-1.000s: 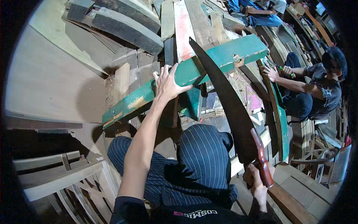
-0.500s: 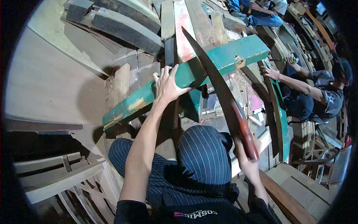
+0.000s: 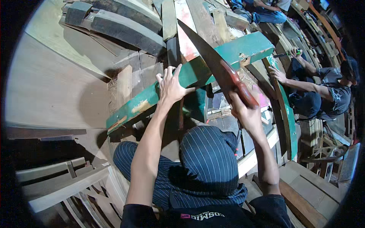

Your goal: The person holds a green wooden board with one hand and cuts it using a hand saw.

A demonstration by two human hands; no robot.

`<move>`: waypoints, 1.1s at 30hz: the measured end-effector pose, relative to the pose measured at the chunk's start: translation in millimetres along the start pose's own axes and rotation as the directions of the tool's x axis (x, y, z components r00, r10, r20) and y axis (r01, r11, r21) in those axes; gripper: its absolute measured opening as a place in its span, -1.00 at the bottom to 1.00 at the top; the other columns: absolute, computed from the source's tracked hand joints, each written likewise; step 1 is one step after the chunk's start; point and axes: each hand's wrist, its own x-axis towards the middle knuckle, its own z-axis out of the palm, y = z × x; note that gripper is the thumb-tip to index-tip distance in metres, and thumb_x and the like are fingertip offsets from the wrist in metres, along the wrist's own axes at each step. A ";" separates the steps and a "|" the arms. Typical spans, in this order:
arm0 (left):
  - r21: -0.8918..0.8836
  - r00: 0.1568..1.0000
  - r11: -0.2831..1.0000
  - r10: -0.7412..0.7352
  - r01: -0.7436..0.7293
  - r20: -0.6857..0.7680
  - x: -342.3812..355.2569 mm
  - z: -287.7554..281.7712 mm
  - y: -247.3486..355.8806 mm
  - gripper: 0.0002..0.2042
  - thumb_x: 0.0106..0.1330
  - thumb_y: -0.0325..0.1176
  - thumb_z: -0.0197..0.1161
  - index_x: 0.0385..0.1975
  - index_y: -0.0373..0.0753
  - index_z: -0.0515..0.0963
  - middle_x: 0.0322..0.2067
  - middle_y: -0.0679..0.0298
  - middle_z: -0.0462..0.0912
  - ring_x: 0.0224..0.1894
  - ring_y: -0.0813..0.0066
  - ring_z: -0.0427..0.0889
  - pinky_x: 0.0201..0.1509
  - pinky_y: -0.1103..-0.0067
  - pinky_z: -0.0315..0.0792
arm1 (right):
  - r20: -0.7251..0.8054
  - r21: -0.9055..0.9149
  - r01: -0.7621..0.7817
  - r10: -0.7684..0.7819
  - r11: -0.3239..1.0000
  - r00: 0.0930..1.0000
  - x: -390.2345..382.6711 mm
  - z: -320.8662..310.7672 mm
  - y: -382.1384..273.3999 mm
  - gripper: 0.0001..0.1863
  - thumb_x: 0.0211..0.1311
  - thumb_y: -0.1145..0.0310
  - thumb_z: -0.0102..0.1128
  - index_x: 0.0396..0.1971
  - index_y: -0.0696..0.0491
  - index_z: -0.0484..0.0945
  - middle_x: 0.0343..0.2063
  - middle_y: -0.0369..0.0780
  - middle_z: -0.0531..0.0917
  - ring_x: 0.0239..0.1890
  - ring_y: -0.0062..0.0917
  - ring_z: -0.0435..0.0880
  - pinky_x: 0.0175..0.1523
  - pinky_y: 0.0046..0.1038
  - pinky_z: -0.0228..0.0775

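A thick green-painted wooden beam (image 3: 142, 103) lies slanted in front of me, its paint chipped in places. My left hand (image 3: 172, 86) rests on its top with fingers spread, pressing it. A hand saw (image 3: 207, 49) with a dark blade and a reddish-brown wooden handle crosses the beam right of that hand. My right hand (image 3: 247, 114) is wrapped round the saw's handle. The blade's tip points away, up past the far side of the beam. The cutting edge's contact with the wood is hard to make out.
Curved dark timbers (image 3: 125, 32) are stacked at the far left, near a pale board (image 3: 53, 79). A slatted wooden frame (image 3: 68, 188) stands at lower left. At right a co-worker (image 3: 319, 87) handles another green beam (image 3: 284, 110). Another person (image 3: 266, 13) sits beyond.
My right hand has pushed the saw forward and up, so its handle is now close to the beam. The left hand stays on the beam, which has hardly moved.
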 end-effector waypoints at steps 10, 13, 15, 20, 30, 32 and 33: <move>0.013 0.999 0.999 -0.037 0.037 0.029 -0.6 -3.1 1.7 0.00 -0.28 0.20 0.55 0.25 -0.18 0.41 -0.05 0.14 0.44 0.12 0.20 0.41 0.17 0.11 0.09 | -0.134 0.004 -0.258 0.256 0.966 0.957 -182.9 -53.1 -1.8 -0.88 0.25 0.52 0.19 -0.45 0.23 0.49 -0.73 -0.33 0.47 -0.68 -0.69 0.42 -0.54 -0.56 0.25; 0.016 0.997 0.999 -0.046 0.045 0.056 -5.6 -4.5 1.8 0.00 -0.28 0.20 0.55 0.26 -0.19 0.40 -0.01 0.13 0.45 0.14 0.20 0.40 0.17 0.11 0.11 | -0.076 0.033 -0.112 0.115 0.993 0.991 -115.6 -33.6 31.9 -0.85 0.34 0.40 0.20 -0.37 0.18 0.58 -0.71 -0.36 0.47 -0.66 -0.73 0.42 -0.55 -0.57 0.20; 0.029 0.998 0.999 -0.043 0.041 0.042 0.4 -2.0 -0.6 0.01 -0.28 0.20 0.56 0.26 -0.18 0.40 -0.01 0.12 0.45 0.14 0.20 0.40 0.16 0.12 0.12 | -0.069 -0.020 0.072 -0.073 0.997 0.995 -52.1 -8.5 18.6 -0.82 0.33 0.37 0.23 -0.40 0.18 0.58 -0.71 -0.36 0.45 -0.66 -0.73 0.39 -0.56 -0.55 0.15; -0.010 0.997 0.999 -0.040 0.041 0.067 2.7 -1.4 9.1 -0.01 -0.22 0.22 0.53 0.27 -0.19 0.39 0.04 0.10 0.44 0.18 0.20 0.39 0.26 0.06 0.08 | -0.006 0.089 0.099 -0.099 0.991 0.995 32.2 16.9 -3.2 -0.75 0.27 0.32 0.29 -0.48 0.19 0.52 -0.76 -0.36 0.41 -0.70 -0.72 0.38 -0.59 -0.52 0.18; 0.021 0.992 0.997 -0.082 0.080 0.097 -0.1 -8.2 6.8 0.01 -0.23 0.20 0.55 0.29 -0.15 0.36 0.03 0.12 0.41 0.21 0.16 0.35 0.29 -0.02 0.06 | -0.012 0.321 0.274 -0.285 0.907 0.958 -4.4 20.0 40.0 -0.68 0.34 0.31 0.27 -0.05 0.18 0.49 -0.50 -0.34 0.56 -0.50 -0.69 0.55 -0.37 -0.55 0.43; -0.020 0.990 0.998 -0.063 0.066 0.123 1.6 -7.2 9.4 0.00 -0.24 0.20 0.55 0.29 -0.15 0.37 0.02 0.12 0.41 0.19 0.17 0.37 0.27 0.00 0.08 | -0.027 0.312 0.260 -0.265 0.914 0.964 -1.4 13.9 34.3 -0.68 0.35 0.27 0.26 -0.07 0.19 0.52 -0.52 -0.34 0.55 -0.50 -0.70 0.54 -0.37 -0.55 0.42; -0.002 0.994 0.998 -0.056 0.056 0.097 -0.1 -6.7 8.5 0.00 -0.24 0.20 0.55 0.28 -0.16 0.37 0.02 0.13 0.41 0.17 0.18 0.38 0.25 0.03 0.09 | -0.025 0.307 0.230 -0.234 0.923 0.972 -2.2 12.2 25.9 -0.68 0.37 0.23 0.24 -0.10 0.19 0.54 -0.54 -0.35 0.54 -0.50 -0.70 0.53 -0.37 -0.55 0.41</move>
